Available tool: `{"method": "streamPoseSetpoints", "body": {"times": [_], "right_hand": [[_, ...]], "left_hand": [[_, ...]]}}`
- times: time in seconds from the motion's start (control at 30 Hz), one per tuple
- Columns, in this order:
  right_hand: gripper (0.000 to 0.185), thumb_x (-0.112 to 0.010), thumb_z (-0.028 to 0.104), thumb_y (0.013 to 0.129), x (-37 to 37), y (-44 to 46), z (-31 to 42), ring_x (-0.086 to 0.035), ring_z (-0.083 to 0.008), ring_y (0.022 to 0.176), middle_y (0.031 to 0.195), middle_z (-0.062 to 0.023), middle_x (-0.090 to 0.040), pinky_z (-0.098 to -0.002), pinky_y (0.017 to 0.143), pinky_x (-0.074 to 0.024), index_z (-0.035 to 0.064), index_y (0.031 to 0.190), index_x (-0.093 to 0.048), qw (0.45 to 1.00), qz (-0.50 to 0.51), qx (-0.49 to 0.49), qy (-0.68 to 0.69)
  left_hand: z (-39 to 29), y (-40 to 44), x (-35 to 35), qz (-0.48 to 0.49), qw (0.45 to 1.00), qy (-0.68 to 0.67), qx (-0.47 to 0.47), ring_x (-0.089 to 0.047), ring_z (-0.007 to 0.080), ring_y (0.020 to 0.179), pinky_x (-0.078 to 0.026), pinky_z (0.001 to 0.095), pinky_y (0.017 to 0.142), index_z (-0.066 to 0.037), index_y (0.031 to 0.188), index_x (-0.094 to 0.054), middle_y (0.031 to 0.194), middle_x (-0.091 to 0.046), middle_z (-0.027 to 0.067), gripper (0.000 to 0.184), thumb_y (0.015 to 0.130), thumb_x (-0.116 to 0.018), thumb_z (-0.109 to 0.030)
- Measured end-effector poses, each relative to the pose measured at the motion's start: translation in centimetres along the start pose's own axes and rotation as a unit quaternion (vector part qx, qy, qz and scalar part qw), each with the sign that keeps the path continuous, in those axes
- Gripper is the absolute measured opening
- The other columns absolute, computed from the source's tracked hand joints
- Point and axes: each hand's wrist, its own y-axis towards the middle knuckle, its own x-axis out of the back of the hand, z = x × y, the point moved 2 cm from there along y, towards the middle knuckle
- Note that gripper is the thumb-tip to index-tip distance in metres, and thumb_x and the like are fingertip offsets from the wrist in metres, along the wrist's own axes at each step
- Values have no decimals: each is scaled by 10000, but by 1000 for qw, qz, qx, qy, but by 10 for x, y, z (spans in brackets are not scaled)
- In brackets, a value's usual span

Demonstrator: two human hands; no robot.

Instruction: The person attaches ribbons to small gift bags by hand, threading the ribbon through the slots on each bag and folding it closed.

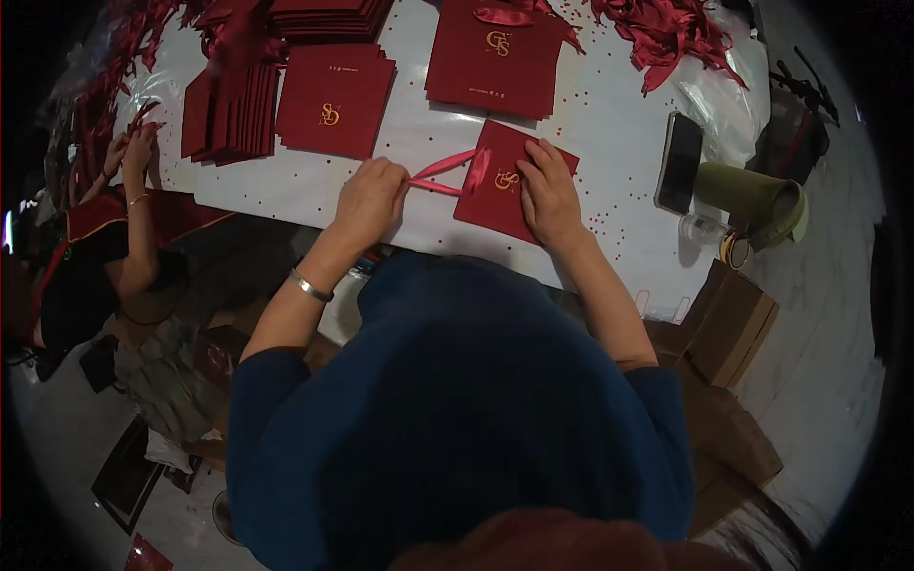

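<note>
My left hand (373, 202) is closed on the end of a red ribbon loop (440, 183), which stretches right to a small red bag (490, 205) with gold lettering. The bag lies flat and tilted near the table's front edge. Spread on the bag's right part, my right hand (550, 195) has its fingers apart and presses from above. Just behind lies a larger red bag (493, 62) with gold letters and a ribbon on top. To the left, a red bag stack (335, 100) shows similar lettering.
More red bags (228, 114) stand at the left. Red ribbons (666, 38) are heaped at the back right. A phone (679, 164), a green cylinder (747, 198) and clear tape (703, 230) are at the right. A co-worker's hands (133, 152) hold ribbon at far left.
</note>
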Motion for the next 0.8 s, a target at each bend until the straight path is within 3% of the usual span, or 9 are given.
{"method": "streamPoseSetpoints", "body": {"times": [0.17,0.23,0.27,0.37,0.53,0.6,0.63,0.67,0.8], "right_hand": [[346,-668,-12,733,1,1,1,-447,-371,1247,1276,-179,-507,-430,1016,-420,4,1069,-587,1000,-7,10,10],[283,-661,11,757,6,2,-7,-486,-371,1194,1210,-172,-545,-431,978,-442,8,1034,-603,998,-21,13,52],[283,-661,11,757,14,4,-15,-486,-371,1194,1210,-172,-545,-431,978,-442,8,1034,-603,999,-24,9,43],[255,-646,41,770,54,24,-54,-540,-352,1058,1103,-161,-580,-434,896,-458,23,1023,-616,990,-92,-22,-108],[336,-584,97,771,100,59,-150,-558,-321,977,1031,-107,-602,-426,791,-462,130,1102,-629,912,-21,-46,-408],[337,-553,116,794,102,69,-169,-560,-304,974,1001,-97,-602,-418,767,-465,162,1120,-629,901,16,-57,-429],[322,-544,114,796,101,74,-177,-565,-300,963,993,-97,-605,-424,758,-469,146,1104,-628,907,44,-56,-416],[307,-534,112,797,100,79,-185,-570,-296,951,985,-98,-609,-431,748,-474,130,1089,-627,911,73,-53,-402],[231,-524,130,805,94,95,-202,-582,-298,929,962,-103,-622,-443,740,-481,91,1005,-633,907,115,-62,-400]], "left_hand": [[-5,-4,0,2,1000,0,18,-566,311,844,-479,395,715,-38,858,-592,857,-564,118,128,757,-669,-34],[-15,-2,1,-53,998,7,-32,-566,306,934,-466,405,787,-58,975,-603,986,-570,109,276,720,-709,-45],[-21,-4,2,0,999,-13,-44,-494,336,1134,-411,484,908,-85,1171,-554,1204,-519,116,541,676,-768,-125],[-41,2,-11,106,988,30,-109,-202,363,1402,-231,623,1058,-119,1377,-405,1504,-269,123,871,642,-814,-345],[-53,7,-30,118,981,54,-147,-292,361,1351,-304,615,991,-105,1321,-466,1453,-354,114,779,660,-797,-350],[-55,2,-38,95,981,41,-165,-341,331,1309,-330,601,970,-103,1276,-514,1381,-422,103,671,697,-773,-324],[-62,2,-36,29,981,52,-183,-462,270,1189,-393,511,920,-91,1141,-600,1197,-548,77,475,725,-750,-264],[-58,4,-40,27,981,55,-182,-462,270,1189,-393,511,920,-91,1141,-600,1197,-548,77,475,725,-750,-264],[-55,10,-37,-65,971,-24,-229,-578,225,887,-428,389,793,-82,922,-636,871,-601,41,227,734,-728,-172]]}}
